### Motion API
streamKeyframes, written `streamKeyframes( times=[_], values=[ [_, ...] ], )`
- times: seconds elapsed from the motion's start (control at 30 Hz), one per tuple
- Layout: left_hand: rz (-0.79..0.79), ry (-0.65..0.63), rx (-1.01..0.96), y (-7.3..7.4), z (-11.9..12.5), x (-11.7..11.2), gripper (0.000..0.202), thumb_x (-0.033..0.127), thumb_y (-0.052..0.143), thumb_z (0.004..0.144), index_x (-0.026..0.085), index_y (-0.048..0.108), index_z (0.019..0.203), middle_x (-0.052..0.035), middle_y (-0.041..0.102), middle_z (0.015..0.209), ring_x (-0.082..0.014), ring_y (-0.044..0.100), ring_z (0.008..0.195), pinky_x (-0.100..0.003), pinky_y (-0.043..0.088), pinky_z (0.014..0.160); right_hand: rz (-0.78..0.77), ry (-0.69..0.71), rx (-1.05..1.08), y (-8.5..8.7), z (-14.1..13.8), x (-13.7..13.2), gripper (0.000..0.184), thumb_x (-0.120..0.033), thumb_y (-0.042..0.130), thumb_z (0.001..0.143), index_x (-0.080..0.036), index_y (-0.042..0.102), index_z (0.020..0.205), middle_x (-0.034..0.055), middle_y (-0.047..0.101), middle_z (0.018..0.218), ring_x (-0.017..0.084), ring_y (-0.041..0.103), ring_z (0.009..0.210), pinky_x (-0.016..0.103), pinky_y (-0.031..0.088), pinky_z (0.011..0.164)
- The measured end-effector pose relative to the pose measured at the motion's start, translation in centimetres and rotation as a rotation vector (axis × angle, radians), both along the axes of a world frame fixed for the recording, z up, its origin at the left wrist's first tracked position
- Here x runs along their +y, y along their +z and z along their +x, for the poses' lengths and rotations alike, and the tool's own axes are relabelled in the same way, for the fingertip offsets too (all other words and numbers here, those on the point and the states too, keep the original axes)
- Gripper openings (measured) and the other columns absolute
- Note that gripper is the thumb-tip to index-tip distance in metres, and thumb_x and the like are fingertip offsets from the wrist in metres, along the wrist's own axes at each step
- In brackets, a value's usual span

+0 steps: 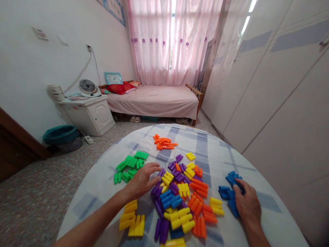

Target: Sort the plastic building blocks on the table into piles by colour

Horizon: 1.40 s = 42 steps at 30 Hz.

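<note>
My left hand [142,179] reaches over the left edge of a mixed heap, thumb and fingers apart and nothing visible between them. Closest to its fingertips are purple plastic blocks [161,172] made of joined tubes and a yellow block [167,178]. On the right, my right hand [248,204] is at a small group of blue blocks [232,178], with a blue block between its thumb and fingers, partly hidden. Two more blue blocks [169,199] lie in the heap among orange blocks [199,187] and yellow ones.
Green blocks [130,161] are grouped left of the heap, orange pieces [164,143] at the table's far side, and yellow blocks [136,224] by my left forearm. A checked cloth covers the round table [218,151]. Beyond stand a bed [159,101], a cabinet [100,115] and a wardrobe [277,103].
</note>
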<state>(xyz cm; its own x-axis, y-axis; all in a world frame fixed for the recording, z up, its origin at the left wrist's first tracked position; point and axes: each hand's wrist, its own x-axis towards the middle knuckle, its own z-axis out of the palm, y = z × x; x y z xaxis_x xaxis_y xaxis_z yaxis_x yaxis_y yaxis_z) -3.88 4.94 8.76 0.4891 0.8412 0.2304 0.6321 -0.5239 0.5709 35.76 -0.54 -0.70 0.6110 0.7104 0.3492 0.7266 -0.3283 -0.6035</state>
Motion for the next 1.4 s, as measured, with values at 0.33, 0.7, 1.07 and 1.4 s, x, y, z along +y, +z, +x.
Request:
streamKeyframes(
  times=[0.33,0.7,1.07,1.4],
  values=[
    [0.102,0.038,0.296,-3.9,-4.2,-11.1,0.054,0.042,0.064,0.073,0.036,0.053,0.125,-0.0064,0.044,0.142,-0.0339,0.031,0.135,-0.061,0.020,0.110,0.012,-0.003,-0.010,0.1,-0.1,0.1,0.048,-0.043,0.039,0.078,-0.018,0.062,0.111,0.0119,0.057,0.117,0.028,0.052,0.106,0.042,0.040,0.091],
    [0.248,0.317,0.243,-4.3,-2.7,-10.4,0.031,0.033,0.053,0.083,0.025,0.059,0.113,-0.0098,0.056,0.127,-0.0305,0.043,0.125,-0.056,0.029,0.106,0.024,0.007,0.023,0.2,-0.3,0.2,0.051,-0.042,0.038,0.076,-0.015,0.063,0.111,0.0133,0.058,0.116,0.028,0.052,0.107,0.041,0.040,0.092],
    [0.147,0.034,0.346,-2.4,8.9,-11.3,0.024,0.035,0.063,0.078,0.019,0.060,0.095,-0.0085,0.062,0.097,-0.0271,0.054,0.093,-0.043,0.044,0.080,0.008,0.007,0.016,0.3,-0.3,0.0,0.048,-0.040,0.039,0.078,-0.015,0.062,0.111,0.0135,0.057,0.116,0.028,0.052,0.106,0.042,0.040,0.092],
    [0.209,0.154,0.234,-1.9,6.4,-11.6,0.012,0.020,0.051,0.085,0.021,0.060,0.094,-0.0036,0.063,0.093,-0.0224,0.054,0.090,-0.037,0.046,0.077,0.003,0.029,0.008,0.1,0.2,0.1,0.051,-0.044,0.038,0.077,-0.016,0.062,0.111,0.0148,0.057,0.114,0.032,0.052,0.107,0.044,0.040,0.089]
  ],
)
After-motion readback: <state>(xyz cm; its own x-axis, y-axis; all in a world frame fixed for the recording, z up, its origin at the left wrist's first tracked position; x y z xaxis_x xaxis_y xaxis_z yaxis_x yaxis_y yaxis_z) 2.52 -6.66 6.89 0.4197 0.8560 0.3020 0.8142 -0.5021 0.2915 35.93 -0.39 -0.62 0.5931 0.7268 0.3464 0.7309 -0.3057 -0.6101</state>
